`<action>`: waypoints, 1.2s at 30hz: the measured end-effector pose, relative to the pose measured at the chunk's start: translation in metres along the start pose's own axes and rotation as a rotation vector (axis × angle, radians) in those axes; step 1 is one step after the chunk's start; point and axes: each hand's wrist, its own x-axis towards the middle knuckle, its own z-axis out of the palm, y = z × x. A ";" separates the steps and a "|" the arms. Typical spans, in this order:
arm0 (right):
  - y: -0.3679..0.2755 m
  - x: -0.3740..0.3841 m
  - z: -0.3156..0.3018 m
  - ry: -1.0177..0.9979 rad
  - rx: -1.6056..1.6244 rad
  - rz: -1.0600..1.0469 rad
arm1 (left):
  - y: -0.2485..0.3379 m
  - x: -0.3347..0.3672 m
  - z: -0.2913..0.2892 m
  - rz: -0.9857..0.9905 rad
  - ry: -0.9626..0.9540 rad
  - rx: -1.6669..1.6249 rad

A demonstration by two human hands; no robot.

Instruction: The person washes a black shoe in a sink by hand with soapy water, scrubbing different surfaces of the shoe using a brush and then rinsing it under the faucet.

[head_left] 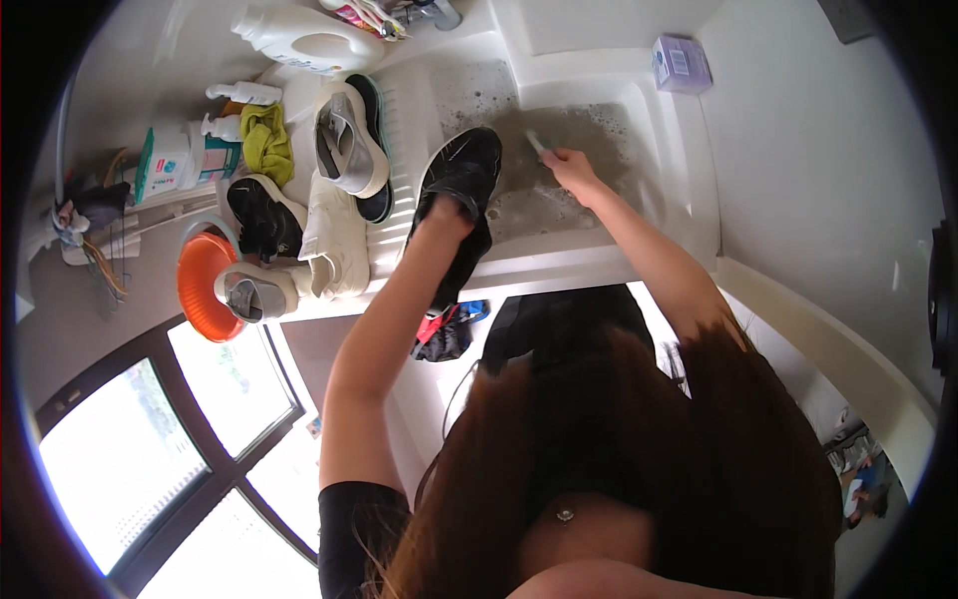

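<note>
Head view, left hand (446,215) fingers hidden inside black shoe (461,175), right hand (571,168) fingers closed on brush (537,146)

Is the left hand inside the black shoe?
Yes, the left hand is pushed into the black shoe, held over the sink edge.

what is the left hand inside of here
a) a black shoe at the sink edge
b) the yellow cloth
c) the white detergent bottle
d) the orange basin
a: the left hand is pushed into the black shoe resting on the rim of the sink, while the right hand holds a brush over the soapy water.
</note>
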 end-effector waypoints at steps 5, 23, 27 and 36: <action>-0.068 -0.077 0.022 -0.160 0.218 -0.416 | -0.015 0.004 0.005 0.136 0.004 -0.057; -0.077 -0.033 0.031 0.348 -0.315 -0.499 | 0.029 -0.018 -0.026 -0.087 -0.259 -0.169; -0.028 -0.024 0.009 0.297 -0.469 -0.404 | 0.047 -0.023 -0.046 -0.200 -0.482 -0.334; -0.023 -0.040 0.014 0.047 0.265 -0.168 | 0.043 -0.017 -0.048 -0.097 -0.802 -0.038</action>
